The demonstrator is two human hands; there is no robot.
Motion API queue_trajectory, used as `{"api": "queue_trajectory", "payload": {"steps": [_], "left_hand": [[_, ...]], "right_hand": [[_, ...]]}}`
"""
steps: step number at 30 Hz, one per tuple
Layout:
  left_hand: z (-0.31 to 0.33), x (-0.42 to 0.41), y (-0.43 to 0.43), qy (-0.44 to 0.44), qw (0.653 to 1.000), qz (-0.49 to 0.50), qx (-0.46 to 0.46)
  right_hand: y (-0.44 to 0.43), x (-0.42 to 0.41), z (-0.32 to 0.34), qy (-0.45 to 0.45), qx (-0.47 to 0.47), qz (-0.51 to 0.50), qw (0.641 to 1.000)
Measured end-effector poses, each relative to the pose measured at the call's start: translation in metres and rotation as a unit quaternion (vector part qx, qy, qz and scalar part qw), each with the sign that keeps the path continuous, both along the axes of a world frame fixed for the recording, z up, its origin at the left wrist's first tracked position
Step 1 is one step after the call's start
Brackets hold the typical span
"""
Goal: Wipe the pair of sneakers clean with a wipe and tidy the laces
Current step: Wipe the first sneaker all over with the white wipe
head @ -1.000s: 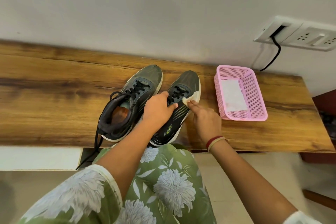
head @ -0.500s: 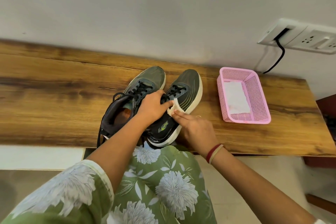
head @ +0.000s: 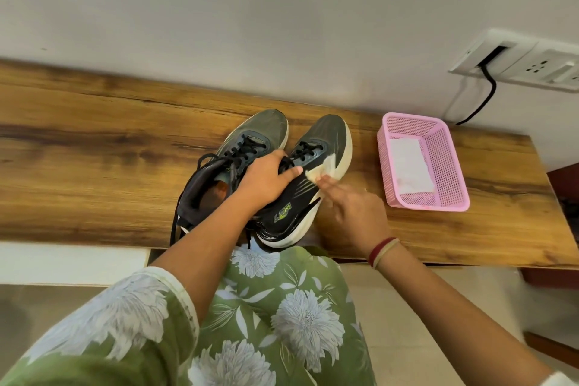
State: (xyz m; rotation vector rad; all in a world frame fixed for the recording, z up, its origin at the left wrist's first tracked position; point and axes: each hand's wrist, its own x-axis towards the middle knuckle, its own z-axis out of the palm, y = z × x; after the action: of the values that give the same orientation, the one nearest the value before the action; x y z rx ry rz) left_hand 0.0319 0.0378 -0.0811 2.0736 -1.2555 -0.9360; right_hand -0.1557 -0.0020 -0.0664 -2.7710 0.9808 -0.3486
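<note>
Two dark grey sneakers with black laces and white soles stand side by side on the wooden shelf. My left hand grips the right sneaker over its tongue and laces, tilting it so its side faces right. My right hand, blurred by motion, presses a small whitish wipe against that sneaker's right side, just above the sole. The left sneaker sits untouched, and one of its laces hangs over the shelf's front edge.
A pink mesh basket holding a white wipe stands on the shelf to the right of the sneakers. A wall socket with a black cable is above it. My green floral clothing fills the foreground.
My right hand with the wipe has slid along the right sneaker's side, back and then forward toward the toe. My left hand has kept its hold and tilted the sneaker slightly more.
</note>
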Motion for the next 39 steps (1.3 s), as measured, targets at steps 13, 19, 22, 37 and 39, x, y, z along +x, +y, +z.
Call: {"api": "queue_trajectory", "payload": {"steps": [13,19,22,37,39], "left_hand": [[0.002,0.001,0.0,-0.006,1.0,-0.005,0.009],[0.0,0.004,0.001,0.001,1.0,-0.001,0.006],[0.001,0.004,0.001,0.009,1.0,-0.007,0.011],[0.001,0.013,-0.014,0.079,0.991,0.019,0.101],[0.002,0.01,-0.014,0.082,0.991,0.026,0.099]], "right_hand": [[0.019,-0.011,-0.013,-0.008,-0.003,0.068,0.998],[0.028,-0.013,-0.016,-0.001,-0.013,0.11,0.994],[0.018,-0.015,-0.018,-0.015,0.019,-0.001,1.0],[-0.001,-0.014,0.02,-0.473,0.448,-0.334,0.681],[0.007,-0.012,0.017,-0.432,0.402,-0.287,0.755]]}}
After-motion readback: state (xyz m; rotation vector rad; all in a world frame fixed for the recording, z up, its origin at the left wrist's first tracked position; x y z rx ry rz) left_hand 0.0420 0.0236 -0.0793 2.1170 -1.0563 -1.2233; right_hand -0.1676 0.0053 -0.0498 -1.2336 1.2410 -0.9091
